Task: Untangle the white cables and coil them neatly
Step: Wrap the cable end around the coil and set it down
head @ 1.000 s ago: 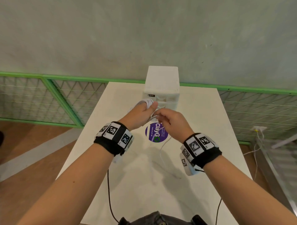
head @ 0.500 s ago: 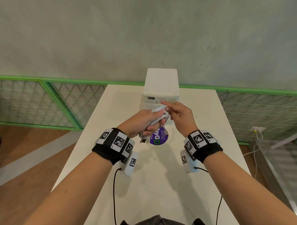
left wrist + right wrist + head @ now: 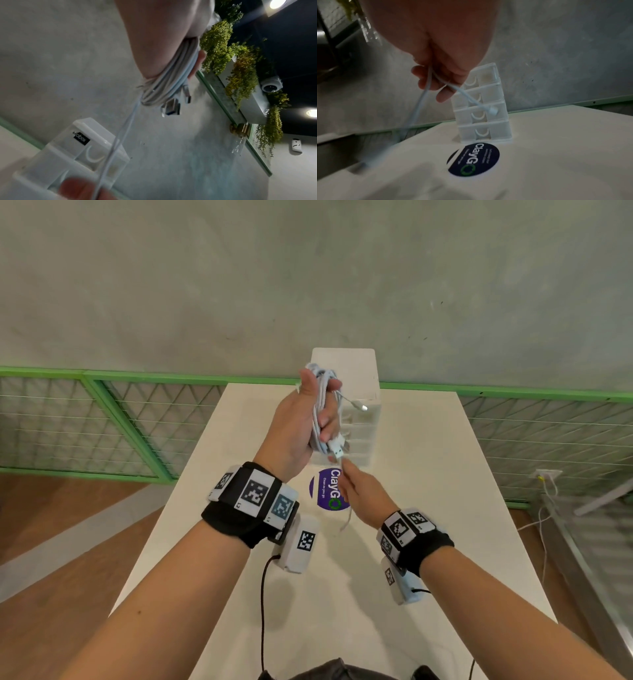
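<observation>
My left hand (image 3: 308, 419) is raised above the table and grips a coiled bundle of white cables (image 3: 320, 405), seen close in the left wrist view as the cable bundle (image 3: 171, 81). A USB plug (image 3: 337, 450) sticks out below the fist, also seen as the USB plug (image 3: 171, 106). A small connector (image 3: 361, 406) juts to the right. My right hand (image 3: 359, 491) sits just below and pinches a loose strand of white cable (image 3: 426, 94) whose round end (image 3: 493, 110) hangs free. That strand (image 3: 120, 135) runs down from the bundle.
A white drawer box (image 3: 356, 422) stands at the table's far middle, right behind my hands. A round purple sticker (image 3: 327, 489) lies on the white table (image 3: 445, 508). A green mesh fence (image 3: 102, 422) and a grey wall stand beyond. Black wrist-camera leads hang near my body.
My left hand has risen and turned upright with the cable bundle. My right hand dropped from beside the bundle to below it, drawing a loose strand downward.
</observation>
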Tool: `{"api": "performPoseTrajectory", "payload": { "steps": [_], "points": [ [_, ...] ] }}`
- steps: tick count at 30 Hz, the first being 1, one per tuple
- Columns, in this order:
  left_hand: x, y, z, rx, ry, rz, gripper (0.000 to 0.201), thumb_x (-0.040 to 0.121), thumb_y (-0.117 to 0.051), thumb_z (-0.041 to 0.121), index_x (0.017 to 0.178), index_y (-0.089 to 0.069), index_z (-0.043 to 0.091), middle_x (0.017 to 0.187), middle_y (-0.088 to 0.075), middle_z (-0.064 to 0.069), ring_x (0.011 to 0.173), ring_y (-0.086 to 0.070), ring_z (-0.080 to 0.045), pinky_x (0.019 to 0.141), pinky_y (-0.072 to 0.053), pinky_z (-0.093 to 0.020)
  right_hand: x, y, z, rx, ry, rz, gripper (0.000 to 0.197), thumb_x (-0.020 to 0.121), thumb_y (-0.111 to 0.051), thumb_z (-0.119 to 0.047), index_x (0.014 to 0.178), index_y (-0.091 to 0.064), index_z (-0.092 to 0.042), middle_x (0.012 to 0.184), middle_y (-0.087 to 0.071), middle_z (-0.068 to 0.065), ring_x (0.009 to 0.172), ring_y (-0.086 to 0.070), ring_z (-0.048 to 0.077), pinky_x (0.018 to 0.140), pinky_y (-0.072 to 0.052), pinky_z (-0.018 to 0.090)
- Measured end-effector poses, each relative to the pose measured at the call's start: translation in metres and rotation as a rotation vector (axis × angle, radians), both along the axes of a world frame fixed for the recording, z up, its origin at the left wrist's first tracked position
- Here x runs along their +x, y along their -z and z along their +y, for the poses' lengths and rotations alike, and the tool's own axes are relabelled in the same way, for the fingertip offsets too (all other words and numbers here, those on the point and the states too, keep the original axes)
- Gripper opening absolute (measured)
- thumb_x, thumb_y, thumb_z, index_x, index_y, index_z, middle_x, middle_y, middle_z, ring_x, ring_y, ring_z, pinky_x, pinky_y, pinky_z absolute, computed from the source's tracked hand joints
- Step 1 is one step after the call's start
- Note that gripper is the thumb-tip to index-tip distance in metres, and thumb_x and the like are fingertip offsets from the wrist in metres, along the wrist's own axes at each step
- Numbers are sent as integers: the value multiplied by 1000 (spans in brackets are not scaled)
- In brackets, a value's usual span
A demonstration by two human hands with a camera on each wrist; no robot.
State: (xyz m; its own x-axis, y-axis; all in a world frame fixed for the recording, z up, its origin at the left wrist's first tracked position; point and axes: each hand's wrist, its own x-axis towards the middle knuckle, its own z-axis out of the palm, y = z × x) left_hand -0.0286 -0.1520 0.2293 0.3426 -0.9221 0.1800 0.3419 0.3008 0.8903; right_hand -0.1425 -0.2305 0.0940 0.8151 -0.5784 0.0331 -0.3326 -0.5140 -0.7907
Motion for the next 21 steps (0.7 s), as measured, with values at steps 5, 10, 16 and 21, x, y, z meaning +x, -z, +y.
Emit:
{"api": "performPoseTrajectory", "payload": {
  "steps": [5, 10, 16, 21],
  "points": [
    [9, 3, -4, -10, -289, -37, 45, 82, -52, 54, 93, -50, 10, 55, -42, 7, 45, -41, -10, 48, -35, -24, -6, 4, 19, 24, -108, 124, 36, 100, -33, -17, 136, -42, -22, 86, -52, -14, 71, -46, 3, 65, -35, 18],
    [20, 11, -3, 62, -549, -181, 26, 94, -57, 20, 108, -42, 4, 64, -50, -1, 49, -47, -10, 49, -44, -21, -11, 2, 30, -15, -243, 210, 39, 99, -35, -17, 137, -38, -26, 114, -59, 2, 81, -50, 10, 80, -43, 24],
    [45, 37, 5, 283, -724, -597, 34, 80, -73, 37, 95, -46, 21, 102, -54, -12, 88, -58, -30, 79, -54, -53, -12, -26, 26, -95, -251, 45, 38, 97, -36, -7, 125, -52, -28, 122, -58, -1, 98, -53, 14, 86, -42, 25],
    [46, 61, 14, 473, -424, -845, 41, 89, -59, 42, 87, -50, 1, 74, -54, -7, 59, -51, -22, 53, -47, -37, 0, -58, 15, -317, -206, -142, 35, 90, -43, 4, 113, -63, -14, 97, -63, 11, 89, -57, 26, 80, -45, 35]
  ]
}}
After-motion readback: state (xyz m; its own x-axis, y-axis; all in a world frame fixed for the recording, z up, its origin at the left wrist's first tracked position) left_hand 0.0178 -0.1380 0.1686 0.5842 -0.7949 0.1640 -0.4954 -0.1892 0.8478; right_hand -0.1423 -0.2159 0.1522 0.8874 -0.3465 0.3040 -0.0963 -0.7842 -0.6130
